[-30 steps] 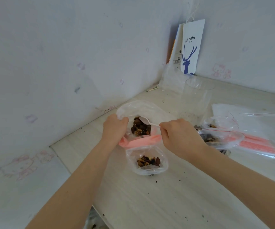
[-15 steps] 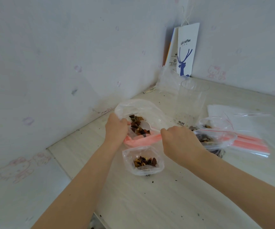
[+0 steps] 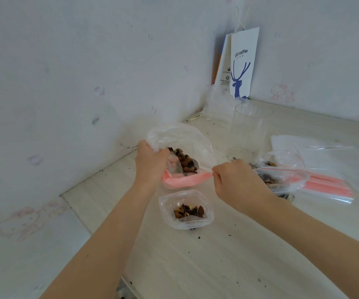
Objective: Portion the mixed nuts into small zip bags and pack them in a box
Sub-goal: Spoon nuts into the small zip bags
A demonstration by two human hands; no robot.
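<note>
The left hand is clamped on the bunched rim of a large clear plastic supply bag with a pink folded edge, holding its mouth open and tilted. Inside that bag lies a heap of dark and tan mixed nuts. The right hand is pinched shut on the handle of a small white plastic spoon, whose bowl is buried in the heap.

Just in front of the supply bag, on the pale wooden tabletop, a small clear zip bag stands open with a modest portion of nuts at its bottom. To the right of the supply bag, partly behind the right hand, lie further small clear bags holding nuts, and beyond them a flat sleeve of unused clear bags with red zip strips. Behind the supply bag stand a tall clear plastic cup and a white paper carrier with a blue deer print. No box can be made out.

The nuts are likely light, hard and loose, prone to rolling off a shallow spoon; crumbs already dot the tabletop. The small bag's film looks thin, limp and slippery, so its mouth may collapse unaided. It is best taken by the stiffer zip rim, not the soft walls.
</note>
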